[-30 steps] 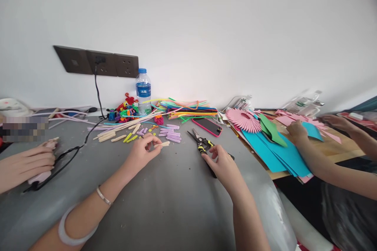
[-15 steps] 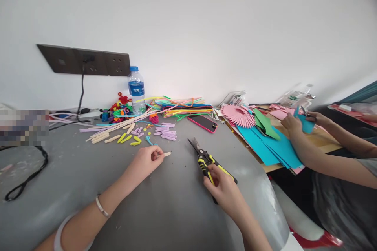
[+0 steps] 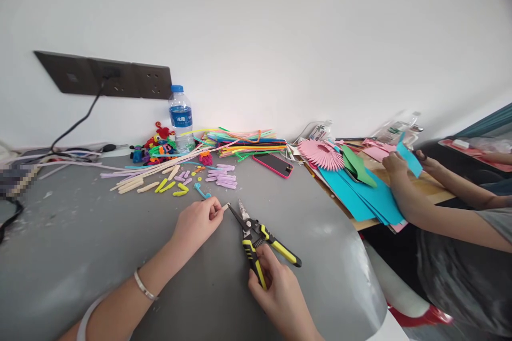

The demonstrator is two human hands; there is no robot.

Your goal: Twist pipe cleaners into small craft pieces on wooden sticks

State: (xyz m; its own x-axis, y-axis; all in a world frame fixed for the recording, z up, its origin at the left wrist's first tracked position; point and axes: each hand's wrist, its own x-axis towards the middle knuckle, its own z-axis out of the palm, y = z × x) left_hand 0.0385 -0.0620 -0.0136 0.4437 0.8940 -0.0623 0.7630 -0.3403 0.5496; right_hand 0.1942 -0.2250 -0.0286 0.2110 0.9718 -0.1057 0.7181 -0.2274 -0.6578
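Note:
My left hand (image 3: 198,222) pinches a short cream pipe cleaner piece (image 3: 226,206), its tip sticking out past the fingertips. At that tip lie the spread jaws of black-and-yellow cutting pliers (image 3: 252,226). My right hand (image 3: 280,287) is closed around one handle of the pliers; the other handle stands away from it. Behind my left hand is a small blue bent pipe cleaner (image 3: 202,192). Cut lilac pieces (image 3: 226,177), yellow-green pieces (image 3: 168,187) and cream pieces (image 3: 148,187) lie farther back on the grey table (image 3: 192,298).
A water bottle (image 3: 181,120) stands by the wall beside colourful pipe cleaner figures (image 3: 160,144). Bundled pipe cleaners (image 3: 252,144) and a phone (image 3: 273,165) lie at the back. On the right, another person's hands (image 3: 400,170) hold blue paper (image 3: 410,157) above coloured sheets (image 3: 348,197).
My right hand has brought the pliers left, up to the cream piece in my left hand. The other person's blue paper has turned and shifted. The view has shifted slightly.

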